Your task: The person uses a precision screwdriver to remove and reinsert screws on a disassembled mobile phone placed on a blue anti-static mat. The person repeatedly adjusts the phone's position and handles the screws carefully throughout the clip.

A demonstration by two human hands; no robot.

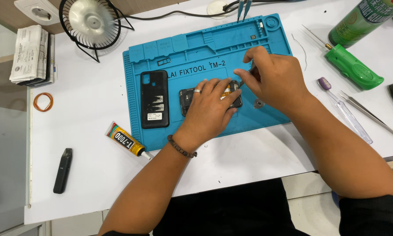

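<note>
Nearest the camera, both bare forearms run up from six o'clock to a blue silicone repair mat (266, 37) at scene centre. The left hand (212, 105), ringed and wearing a bead bracelet, lies flat with fingers spread over an opened phone body (187, 99), apparently pinning it so that it cannot slide. The right hand (273, 76), at one o'clock from the left, is pinched closed on a slim tool (250, 69) whose tip angles down to the phone's upper right corner; the tool's kind cannot be told. A detached black back cover (154, 98) lies at nine o'clock of the phone, on the mat, out of the working area.

The surface is a white table (87, 131). On it: glue tube (125, 139) at seven o'clock, green electric driver (353, 66) and tweezers (367, 112) at three o'clock, small fan (90, 19) at eleven o'clock. Tiled floor shows below.
</note>
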